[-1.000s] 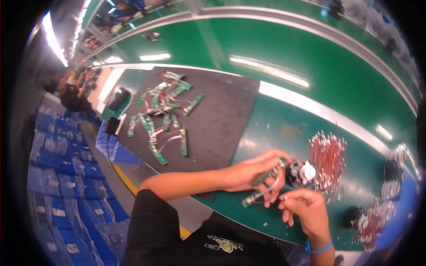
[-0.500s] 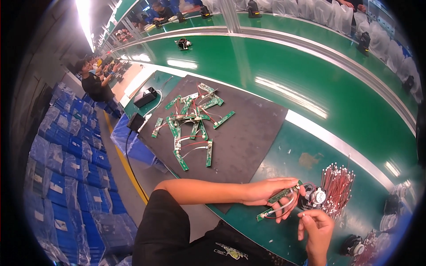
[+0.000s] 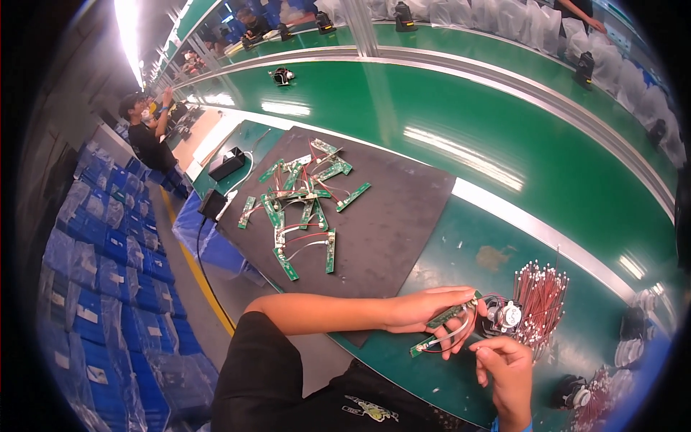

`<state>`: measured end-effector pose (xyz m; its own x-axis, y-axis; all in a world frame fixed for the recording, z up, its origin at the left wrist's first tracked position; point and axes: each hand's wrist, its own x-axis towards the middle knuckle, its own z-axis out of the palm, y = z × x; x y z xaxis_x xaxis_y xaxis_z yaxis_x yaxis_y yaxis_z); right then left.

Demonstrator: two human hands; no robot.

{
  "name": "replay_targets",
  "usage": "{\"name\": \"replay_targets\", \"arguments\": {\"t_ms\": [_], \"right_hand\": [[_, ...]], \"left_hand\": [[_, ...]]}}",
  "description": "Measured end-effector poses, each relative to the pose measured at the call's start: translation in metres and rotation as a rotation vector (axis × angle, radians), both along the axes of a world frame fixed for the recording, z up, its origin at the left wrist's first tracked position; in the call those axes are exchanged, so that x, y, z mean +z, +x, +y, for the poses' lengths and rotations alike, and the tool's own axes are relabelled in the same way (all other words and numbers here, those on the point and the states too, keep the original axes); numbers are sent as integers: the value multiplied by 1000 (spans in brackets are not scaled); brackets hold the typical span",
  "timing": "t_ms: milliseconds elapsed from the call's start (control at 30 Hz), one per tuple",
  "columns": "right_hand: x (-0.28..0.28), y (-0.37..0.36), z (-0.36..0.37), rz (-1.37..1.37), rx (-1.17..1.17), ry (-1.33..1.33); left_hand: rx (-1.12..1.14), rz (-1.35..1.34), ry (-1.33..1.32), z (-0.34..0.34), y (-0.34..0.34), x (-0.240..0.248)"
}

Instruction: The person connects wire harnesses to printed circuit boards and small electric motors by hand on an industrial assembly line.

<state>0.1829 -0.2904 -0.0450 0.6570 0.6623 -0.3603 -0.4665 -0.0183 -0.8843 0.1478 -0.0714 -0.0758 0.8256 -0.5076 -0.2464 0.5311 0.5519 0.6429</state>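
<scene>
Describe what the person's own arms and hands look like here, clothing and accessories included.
Both forearms are bare, with no gloves on the left hand or the right hand. A black short sleeve covers the left upper arm, part of a black top with a small printed design at the chest. A thin blue band shows at the right wrist, at the picture's lower edge.

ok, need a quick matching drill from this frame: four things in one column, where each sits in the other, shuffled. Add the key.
Things:
1. narrow green circuit board
2. pile of green boards
3. bundle of red wires
4. black box

Places:
A. on the dark mat, middle
B. far left corner of the mat, by a white cable
C. held in the left hand
D. on the green table, beyond the right hand

Pairs: 1-C, 2-A, 3-D, 4-B
</scene>
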Motion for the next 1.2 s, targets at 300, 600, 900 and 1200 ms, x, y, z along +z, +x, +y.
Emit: {"name": "replay_targets", "arguments": {"t_ms": [300, 600, 900, 1200], "right_hand": [[2, -2, -1, 26, -12, -38], [0, 2, -3, 168, 43, 50], [1, 2, -3, 193, 101, 22], [8, -3, 1, -9, 86, -55]], "left_hand": [[-17, 22, 26, -1, 1, 5], [-3, 23, 37, -2, 0, 4], [-34, 7, 46, 0, -1, 11], [-58, -3, 47, 0, -1, 8]]}}
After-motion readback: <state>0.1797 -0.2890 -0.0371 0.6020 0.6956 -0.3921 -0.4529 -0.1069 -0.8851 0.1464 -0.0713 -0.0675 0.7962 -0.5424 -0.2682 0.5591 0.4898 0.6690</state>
